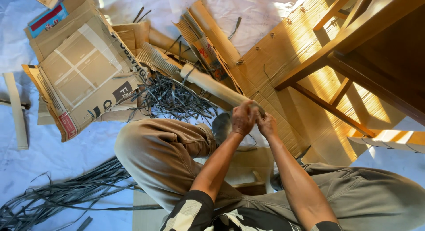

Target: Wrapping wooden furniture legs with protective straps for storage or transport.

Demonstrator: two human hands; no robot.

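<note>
Both hands are closed around the near end of a rolled cardboard tube [212, 86]: the left hand [243, 118] is clenched over the tube's end from the left, and the right hand [267, 124] is pressed against it from the right, fingers curled. What lies between the fingers cannot be told. The tube is held slanting away from the person, its far end resting among a tangle of dark strips [175, 98] on the white floor sheet [40, 155]. Flattened cardboard boxes [82, 71] are spread toward the sheet's far left corner. More dark strips [66, 195] are piled at its near left edge. A wooden chair [354, 49] stands at the right.
</note>
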